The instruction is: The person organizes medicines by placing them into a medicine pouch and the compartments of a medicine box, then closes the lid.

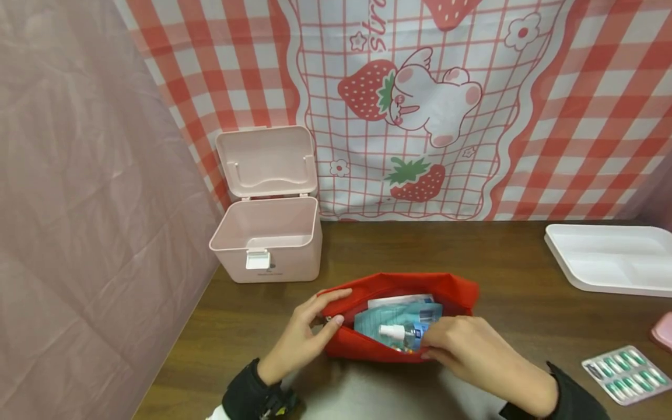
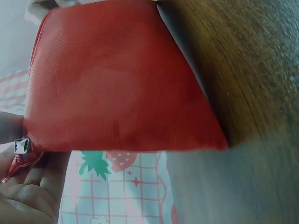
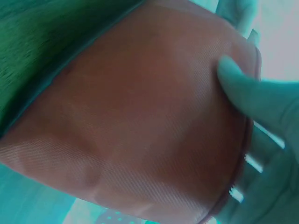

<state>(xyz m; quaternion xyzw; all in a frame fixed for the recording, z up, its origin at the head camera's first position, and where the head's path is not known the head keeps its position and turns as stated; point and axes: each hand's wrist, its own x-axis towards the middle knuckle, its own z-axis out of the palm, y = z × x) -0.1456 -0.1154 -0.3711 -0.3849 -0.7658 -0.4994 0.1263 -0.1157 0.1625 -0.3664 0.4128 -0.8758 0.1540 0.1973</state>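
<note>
A red zip pouch (image 1: 378,350) lies unzipped on the table, its mouth spread wide. My left hand (image 1: 301,332) grips its left end, with fingers at the far rim and thumb at the near one. Beside that hand hangs the metal zipper pull (image 2: 22,146). My right hand (image 1: 467,344) pinches the near rim towards the right end; its thumb (image 3: 238,86) presses the outer face while the other fingers go inside, partly hidden. Within the pouch are a teal packet (image 1: 378,318), a white packet (image 1: 401,301) and a small spray bottle with a white cap (image 1: 392,332).
A pink lidded box (image 1: 283,268) stands with its lid up at the back left. At the right are a white divided tray (image 1: 588,280), a blister pack of green-and-white capsules (image 1: 627,374) and a pink object (image 1: 664,331) cut by the frame edge. Checked strawberry cloth (image 1: 252,70) hangs behind.
</note>
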